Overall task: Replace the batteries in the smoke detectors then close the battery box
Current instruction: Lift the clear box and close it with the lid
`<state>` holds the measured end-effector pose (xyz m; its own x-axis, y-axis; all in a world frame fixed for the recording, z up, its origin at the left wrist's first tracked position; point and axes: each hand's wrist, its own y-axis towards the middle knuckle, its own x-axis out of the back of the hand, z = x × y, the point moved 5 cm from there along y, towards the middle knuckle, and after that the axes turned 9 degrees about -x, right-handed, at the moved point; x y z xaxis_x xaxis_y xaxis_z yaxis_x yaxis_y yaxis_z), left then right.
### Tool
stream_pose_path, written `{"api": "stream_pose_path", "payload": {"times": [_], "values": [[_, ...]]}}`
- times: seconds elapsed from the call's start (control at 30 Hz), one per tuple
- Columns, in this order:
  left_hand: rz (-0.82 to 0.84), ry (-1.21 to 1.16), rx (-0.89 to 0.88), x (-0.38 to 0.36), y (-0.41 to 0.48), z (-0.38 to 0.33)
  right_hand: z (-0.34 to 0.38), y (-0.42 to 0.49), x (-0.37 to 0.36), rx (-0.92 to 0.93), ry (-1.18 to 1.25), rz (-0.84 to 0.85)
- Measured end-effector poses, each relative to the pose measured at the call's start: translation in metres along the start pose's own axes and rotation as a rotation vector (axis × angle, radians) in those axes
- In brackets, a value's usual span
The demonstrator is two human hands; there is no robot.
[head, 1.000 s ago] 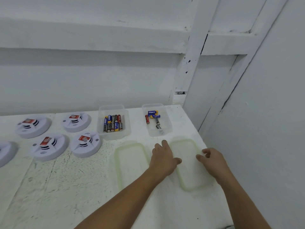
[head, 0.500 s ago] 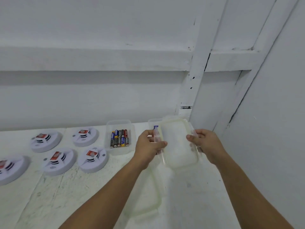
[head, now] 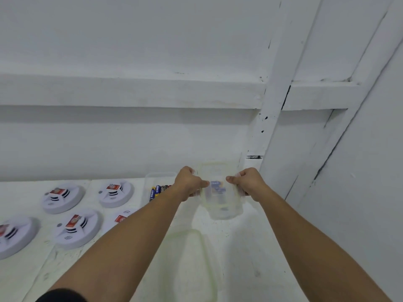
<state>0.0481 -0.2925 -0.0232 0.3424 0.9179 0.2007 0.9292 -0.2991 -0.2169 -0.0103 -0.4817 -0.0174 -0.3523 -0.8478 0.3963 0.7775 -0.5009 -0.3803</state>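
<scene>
A clear lid (head: 214, 173) lies over the right battery box (head: 224, 211), through which a few batteries (head: 216, 185) show. My left hand (head: 188, 184) grips the lid's left edge and my right hand (head: 248, 182) grips its right edge, thumbs on top. A second clear box with several batteries (head: 158, 190) stands to the left, partly behind my left forearm. Several white round smoke detectors with red labels (head: 113, 191) (head: 75, 227) sit on the table at the left.
A second clear lid (head: 194, 264) with a greenish rim lies flat on the white table (head: 250, 253) between my forearms. A white wall closes in on the right, and a white beam and post stand behind the table.
Both hands picked the right lid up from the table and carried it forward over the right battery box. The camera tilted up.
</scene>
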Motion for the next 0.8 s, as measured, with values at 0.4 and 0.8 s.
{"api": "stream_pose_path", "payload": {"times": [0.4,0.8], "values": [[0.037,0.117,0.005,-0.007,0.012,0.008,-0.018,0.009,-0.003,-0.111,-0.021,0.093],[0.046,0.067,0.044,-0.011,0.001,0.015,-0.02,-0.002,-0.002,-0.152,-0.007,0.124]]}}
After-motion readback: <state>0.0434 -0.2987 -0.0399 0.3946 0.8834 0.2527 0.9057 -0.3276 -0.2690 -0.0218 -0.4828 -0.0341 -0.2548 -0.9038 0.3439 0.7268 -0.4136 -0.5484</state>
